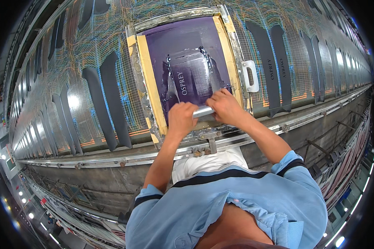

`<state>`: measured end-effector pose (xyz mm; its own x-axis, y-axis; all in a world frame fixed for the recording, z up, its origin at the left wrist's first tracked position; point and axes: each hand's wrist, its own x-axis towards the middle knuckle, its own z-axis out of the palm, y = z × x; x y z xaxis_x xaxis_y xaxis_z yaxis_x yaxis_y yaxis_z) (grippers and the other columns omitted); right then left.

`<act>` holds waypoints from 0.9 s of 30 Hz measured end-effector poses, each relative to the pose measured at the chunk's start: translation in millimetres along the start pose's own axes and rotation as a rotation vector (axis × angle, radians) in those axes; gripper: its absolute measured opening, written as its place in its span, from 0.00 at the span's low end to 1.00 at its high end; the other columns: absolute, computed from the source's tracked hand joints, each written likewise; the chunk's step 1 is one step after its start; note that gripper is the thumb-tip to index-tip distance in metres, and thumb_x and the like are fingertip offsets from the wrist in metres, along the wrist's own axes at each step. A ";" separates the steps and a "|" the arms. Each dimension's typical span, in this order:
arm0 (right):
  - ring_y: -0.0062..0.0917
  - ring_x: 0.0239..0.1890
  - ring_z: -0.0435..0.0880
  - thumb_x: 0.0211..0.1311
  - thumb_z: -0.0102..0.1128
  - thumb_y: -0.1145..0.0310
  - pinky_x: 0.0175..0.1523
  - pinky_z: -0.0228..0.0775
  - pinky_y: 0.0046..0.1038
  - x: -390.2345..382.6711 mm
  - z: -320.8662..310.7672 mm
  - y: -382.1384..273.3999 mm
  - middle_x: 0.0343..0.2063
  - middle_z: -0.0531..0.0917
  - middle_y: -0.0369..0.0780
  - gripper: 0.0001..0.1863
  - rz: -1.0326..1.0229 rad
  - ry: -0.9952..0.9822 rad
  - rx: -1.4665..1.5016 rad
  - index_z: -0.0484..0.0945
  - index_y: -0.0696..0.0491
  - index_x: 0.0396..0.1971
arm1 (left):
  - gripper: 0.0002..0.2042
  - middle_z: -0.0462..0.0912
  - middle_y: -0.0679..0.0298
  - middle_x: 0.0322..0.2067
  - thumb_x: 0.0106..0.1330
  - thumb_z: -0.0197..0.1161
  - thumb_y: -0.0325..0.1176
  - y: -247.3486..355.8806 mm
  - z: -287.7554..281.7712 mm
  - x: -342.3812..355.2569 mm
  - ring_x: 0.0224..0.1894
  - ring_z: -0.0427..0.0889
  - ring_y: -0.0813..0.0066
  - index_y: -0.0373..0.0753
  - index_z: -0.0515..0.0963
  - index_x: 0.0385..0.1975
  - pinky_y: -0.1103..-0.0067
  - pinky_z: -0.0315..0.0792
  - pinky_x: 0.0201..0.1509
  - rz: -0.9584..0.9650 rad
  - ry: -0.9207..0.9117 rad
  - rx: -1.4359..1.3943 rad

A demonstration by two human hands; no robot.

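Observation:
My left hand and my right hand are both closed on a squeegee, its pale metallic bar showing between them. It lies across the near end of a screen-printing frame. Purple mesh fills that frame, edged with yellowish tape. Dark, glossy ink sits in streaks and ridges on the mesh, beyond my hands. Pale lettering shows on the mesh to the left of the middle. The squeegee's lower edge is hidden by my hands.
A white handle sticks out from the frame's right side. Dark cut pieces lie in pairs along the long table; a pair on the right bears dark lettering. A metal rail runs along the near table edge, in front of my body.

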<state>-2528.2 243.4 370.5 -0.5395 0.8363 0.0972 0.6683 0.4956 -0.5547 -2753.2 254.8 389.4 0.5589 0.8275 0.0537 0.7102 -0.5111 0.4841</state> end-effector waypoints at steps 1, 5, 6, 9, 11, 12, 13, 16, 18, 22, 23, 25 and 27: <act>0.36 0.42 0.83 0.44 0.72 0.69 0.52 0.68 0.37 -1.0 2.7 2.7 0.30 0.84 0.40 0.12 0.026 -0.016 -0.004 0.80 0.50 0.32 | 0.12 0.83 0.63 0.28 0.44 0.75 0.29 5.1 -2.4 -2.4 0.33 0.82 0.60 0.44 0.84 0.30 0.67 0.75 0.40 0.004 -0.028 -0.030; 0.39 0.38 0.84 0.46 0.72 0.66 0.49 0.69 0.40 43.7 -18.5 27.6 0.28 0.83 0.41 0.12 0.044 -0.052 -0.071 0.80 0.50 0.32 | 0.11 0.86 0.61 0.31 0.46 0.75 0.29 -19.9 -25.0 47.7 0.37 0.84 0.57 0.44 0.86 0.32 0.65 0.78 0.43 -0.014 -0.072 0.030; 0.40 0.38 0.83 0.46 0.73 0.67 0.47 0.69 0.40 65.0 -23.7 41.3 0.27 0.82 0.42 0.13 0.054 -0.060 -0.100 0.81 0.51 0.33 | 0.10 0.87 0.59 0.32 0.47 0.75 0.31 -32.9 -29.5 70.7 0.37 0.85 0.55 0.44 0.87 0.32 0.65 0.78 0.43 -0.010 -0.039 0.047; 0.47 0.38 0.87 0.54 0.71 0.61 0.48 0.78 0.46 130.6 -47.6 77.8 0.30 0.87 0.47 0.11 0.148 -0.089 -0.061 0.85 0.50 0.33 | 0.09 0.87 0.56 0.30 0.51 0.74 0.35 -62.2 -48.2 135.4 0.35 0.85 0.51 0.43 0.87 0.32 0.63 0.78 0.43 0.019 -0.015 0.132; 0.47 0.39 0.86 0.53 0.72 0.61 0.48 0.77 0.46 153.6 -51.7 92.5 0.31 0.87 0.47 0.12 0.191 -0.106 -0.040 0.85 0.50 0.34 | 0.08 0.86 0.56 0.29 0.51 0.73 0.35 -70.9 -56.5 162.2 0.33 0.85 0.52 0.44 0.87 0.30 0.63 0.78 0.41 0.032 -0.026 0.217; 0.47 0.39 0.86 0.53 0.72 0.61 0.49 0.77 0.46 159.7 -51.0 94.9 0.31 0.87 0.47 0.12 0.216 -0.098 -0.025 0.85 0.50 0.34 | 0.07 0.86 0.56 0.28 0.52 0.73 0.35 -74.1 -57.2 165.7 0.33 0.85 0.52 0.44 0.87 0.29 0.63 0.78 0.40 0.037 -0.037 0.254; 0.47 0.39 0.86 0.53 0.72 0.61 0.49 0.76 0.46 162.6 -48.8 95.0 0.31 0.87 0.47 0.12 0.240 -0.091 -0.010 0.85 0.50 0.35 | 0.06 0.86 0.56 0.27 0.52 0.73 0.35 -75.2 -56.8 162.3 0.32 0.85 0.53 0.44 0.87 0.29 0.64 0.78 0.39 0.041 0.005 0.229; 0.44 0.41 0.85 0.48 0.72 0.65 0.51 0.72 0.44 132.2 -24.3 76.5 0.31 0.86 0.45 0.11 0.133 -0.016 -0.079 0.83 0.51 0.33 | 0.05 0.86 0.57 0.26 0.50 0.72 0.32 -74.4 -34.8 131.0 0.29 0.86 0.56 0.43 0.87 0.26 0.66 0.78 0.37 0.080 0.107 0.130; 0.43 0.41 0.84 0.44 0.72 0.69 0.51 0.70 0.42 77.6 -10.9 47.5 0.31 0.85 0.44 0.13 0.086 0.021 -0.071 0.81 0.52 0.32 | 0.06 0.86 0.57 0.26 0.45 0.71 0.30 -45.5 -16.7 81.2 0.30 0.84 0.54 0.43 0.86 0.25 0.63 0.72 0.39 0.058 0.082 0.102; 0.39 0.40 0.83 0.41 0.72 0.72 0.51 0.70 0.39 -3.1 2.8 -4.7 0.30 0.83 0.42 0.15 0.045 0.024 -0.012 0.79 0.52 0.32 | 0.14 0.85 0.67 0.33 0.43 0.74 0.28 5.4 5.3 -11.3 0.34 0.80 0.65 0.44 0.84 0.33 0.68 0.66 0.42 0.069 0.070 0.046; 0.39 0.40 0.83 0.42 0.73 0.71 0.51 0.70 0.39 -6.0 3.7 -7.4 0.30 0.83 0.42 0.15 0.039 0.034 -0.011 0.79 0.51 0.32 | 0.14 0.85 0.67 0.33 0.43 0.74 0.28 7.6 4.5 -13.0 0.33 0.80 0.65 0.44 0.84 0.33 0.68 0.66 0.42 0.055 0.060 0.059; 0.38 0.41 0.83 0.43 0.73 0.70 0.50 0.70 0.38 -7.3 3.2 -7.3 0.30 0.84 0.42 0.13 0.049 0.008 -0.001 0.79 0.51 0.31 | 0.14 0.85 0.67 0.33 0.44 0.74 0.29 11.0 -0.4 -11.0 0.33 0.79 0.65 0.44 0.84 0.33 0.69 0.66 0.42 0.032 0.034 0.082; 0.37 0.40 0.84 0.45 0.73 0.68 0.50 0.71 0.38 7.9 -1.0 0.6 0.29 0.84 0.41 0.12 0.073 -0.044 0.013 0.79 0.50 0.29 | 0.12 0.86 0.66 0.32 0.44 0.75 0.30 2.1 -9.6 3.0 0.34 0.81 0.65 0.44 0.84 0.32 0.68 0.67 0.43 0.019 -0.024 0.071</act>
<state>-2531.5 250.5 371.7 -0.5120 0.8588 0.0200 0.7001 0.4306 -0.5696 -2754.1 258.5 399.0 0.5817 0.8124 0.0409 0.7277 -0.5423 0.4200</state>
